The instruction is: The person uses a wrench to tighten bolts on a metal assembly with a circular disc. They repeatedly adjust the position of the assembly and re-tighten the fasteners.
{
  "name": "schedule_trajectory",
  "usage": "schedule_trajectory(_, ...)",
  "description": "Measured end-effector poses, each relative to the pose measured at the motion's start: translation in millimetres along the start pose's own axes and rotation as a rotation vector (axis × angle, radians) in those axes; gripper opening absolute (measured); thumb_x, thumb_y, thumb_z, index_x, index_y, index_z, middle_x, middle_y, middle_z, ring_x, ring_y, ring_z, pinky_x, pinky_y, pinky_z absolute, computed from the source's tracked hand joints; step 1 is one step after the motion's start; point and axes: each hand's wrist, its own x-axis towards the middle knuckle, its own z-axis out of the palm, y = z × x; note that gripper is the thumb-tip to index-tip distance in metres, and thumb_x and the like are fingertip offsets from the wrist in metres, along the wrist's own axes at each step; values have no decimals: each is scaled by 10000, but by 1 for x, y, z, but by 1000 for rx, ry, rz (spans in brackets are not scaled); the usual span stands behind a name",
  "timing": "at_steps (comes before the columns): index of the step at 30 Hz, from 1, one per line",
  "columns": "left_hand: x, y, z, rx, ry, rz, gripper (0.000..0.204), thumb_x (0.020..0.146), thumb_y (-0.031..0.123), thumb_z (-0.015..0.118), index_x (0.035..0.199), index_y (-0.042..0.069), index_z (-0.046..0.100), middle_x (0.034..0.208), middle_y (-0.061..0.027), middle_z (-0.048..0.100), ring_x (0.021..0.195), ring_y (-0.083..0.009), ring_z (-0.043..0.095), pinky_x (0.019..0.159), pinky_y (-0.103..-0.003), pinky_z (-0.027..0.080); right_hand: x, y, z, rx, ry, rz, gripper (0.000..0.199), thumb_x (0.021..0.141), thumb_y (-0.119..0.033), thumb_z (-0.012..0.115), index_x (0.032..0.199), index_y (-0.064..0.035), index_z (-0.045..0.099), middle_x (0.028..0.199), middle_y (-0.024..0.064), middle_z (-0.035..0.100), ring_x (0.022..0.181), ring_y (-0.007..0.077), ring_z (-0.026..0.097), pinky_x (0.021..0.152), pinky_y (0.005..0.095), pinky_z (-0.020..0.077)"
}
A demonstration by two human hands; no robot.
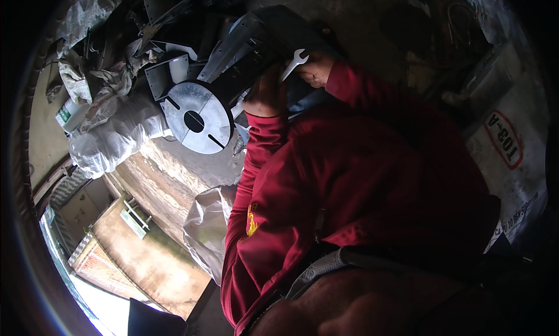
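Observation:
My right hand (318, 70) is closed, its curled fingers against a silver open-end wrench (293, 64). One jaw of the wrench points up, and its shaft slants down toward my left hand (266, 96). My left hand is bent inward and looks closed beside a dark metal assembly (250, 71). Shadow hides its fingertips and whatever they grip. Just left of that hand is a round, shiny metal disc (179, 106) with a dark centre hole and narrow slots. The spot where the work meets the metal is too dark to make out.
Grey metal brackets (166, 77) crowd the area behind the disc. Crumpled clear plastic (119, 135) and a white bottle (71, 116) lie at left. A plastic bag (208, 222) is beside my left sleeve. At right stands a pale printed sack (518, 187).

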Motion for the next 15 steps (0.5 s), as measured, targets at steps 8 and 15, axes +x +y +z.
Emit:
schedule_trajectory(8,-2,-4,-3,27,47,12,199,754,162,700,951,144,682,783,-58,680,650,-253,661,558,-336,508,-6,-4,1,-58,41,-40,108,907,-182,579,960,-113,644,517,-49,398,381,36,312,360,222,208)
schedule_trajectory(15,-3,6,0,57,-2,-89,194,750,194,710,937,161,672,762,-67,670,642,-254,656,524,-348,494,-3,-2,1,-87,64,-103,89,896,-193,614,921,-122,662,524,-63,431,377,27,342,353,210,206)
